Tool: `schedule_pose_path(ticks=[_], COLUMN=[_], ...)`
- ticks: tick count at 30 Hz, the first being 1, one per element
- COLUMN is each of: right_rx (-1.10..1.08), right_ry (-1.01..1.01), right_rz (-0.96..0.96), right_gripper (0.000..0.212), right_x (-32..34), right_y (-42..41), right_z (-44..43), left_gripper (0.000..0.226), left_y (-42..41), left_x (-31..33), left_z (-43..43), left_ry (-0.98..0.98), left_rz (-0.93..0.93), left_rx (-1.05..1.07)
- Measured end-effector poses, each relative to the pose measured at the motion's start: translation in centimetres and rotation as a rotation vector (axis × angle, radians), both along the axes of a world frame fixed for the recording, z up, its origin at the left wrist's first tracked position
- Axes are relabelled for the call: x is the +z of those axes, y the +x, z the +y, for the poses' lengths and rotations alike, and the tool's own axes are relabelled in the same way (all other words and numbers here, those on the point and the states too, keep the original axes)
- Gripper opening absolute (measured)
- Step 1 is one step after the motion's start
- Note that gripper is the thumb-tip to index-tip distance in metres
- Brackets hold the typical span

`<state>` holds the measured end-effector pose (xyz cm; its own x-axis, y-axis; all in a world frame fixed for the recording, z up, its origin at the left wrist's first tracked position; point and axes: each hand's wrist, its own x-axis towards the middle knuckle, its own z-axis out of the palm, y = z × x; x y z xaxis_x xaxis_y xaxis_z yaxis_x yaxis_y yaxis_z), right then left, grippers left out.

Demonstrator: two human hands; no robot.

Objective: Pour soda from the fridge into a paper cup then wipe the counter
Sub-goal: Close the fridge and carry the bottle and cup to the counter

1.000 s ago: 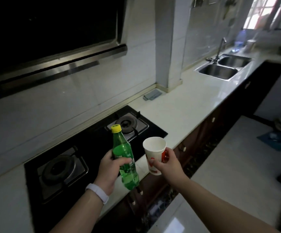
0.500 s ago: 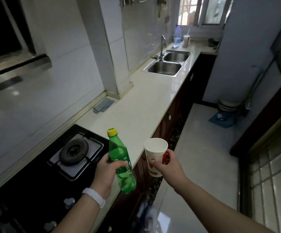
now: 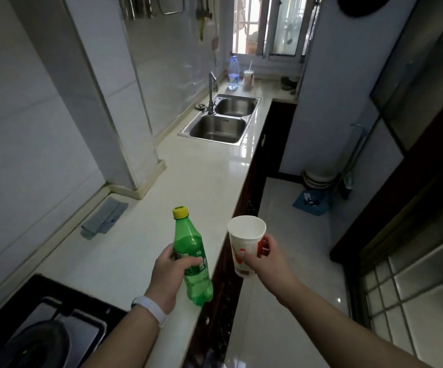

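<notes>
My left hand (image 3: pixel 168 274) grips a green soda bottle (image 3: pixel 191 258) with a yellow cap, held upright and slightly tilted above the counter's front edge. The cap is on. My right hand (image 3: pixel 265 257) holds a white paper cup (image 3: pixel 245 241) with red print, upright, just past the counter edge over the floor. The cup's inside looks white, with no liquid visible. A grey folded cloth (image 3: pixel 105 217) lies on the white counter (image 3: pixel 188 181) against the back wall.
A black gas stove (image 3: pixel 42 330) fills the near left corner. A double steel sink (image 3: pixel 221 122) with a tap sits farther along the counter, with a clear bottle (image 3: pixel 233 73) and a cup (image 3: pixel 248 79) behind it. A tiled pillar (image 3: pixel 124 115) juts onto the counter.
The view has swung right along the counter, away from the stove toward the sink. Both hands keep their hold and have shifted with it, the bottle now over bare counter.
</notes>
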<state>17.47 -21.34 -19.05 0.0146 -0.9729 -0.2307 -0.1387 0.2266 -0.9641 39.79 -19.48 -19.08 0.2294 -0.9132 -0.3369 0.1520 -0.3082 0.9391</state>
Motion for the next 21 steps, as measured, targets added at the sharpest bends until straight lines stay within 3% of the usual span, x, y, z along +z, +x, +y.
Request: schedule_pose_path(ticks=[4, 10, 21], right_rx=[-0.07, -0.133, 0.059], right_ry=[0.006, 0.014, 0.035], right_rz=[0.015, -0.003, -0.082], right_gripper=[0.061, 0.069, 0.071], right_x=[0.7, 0.3, -1.2], right_y=[-2.1, -5.9, -13.6], right_z=[-3.5, -9.6, -24.5], left_gripper=[0.031, 0.04, 0.04], left_y=[-1.2, -4.6, -13.3], left_x=[0.4, 0.1, 0.9], left_z=[-5.1, -11.8, -22.7], left_ry=[-0.005, 0.015, 0.045], left_rz=[0.016, -0.005, -0.084], left_rx=[-0.03, -0.072, 0.094])
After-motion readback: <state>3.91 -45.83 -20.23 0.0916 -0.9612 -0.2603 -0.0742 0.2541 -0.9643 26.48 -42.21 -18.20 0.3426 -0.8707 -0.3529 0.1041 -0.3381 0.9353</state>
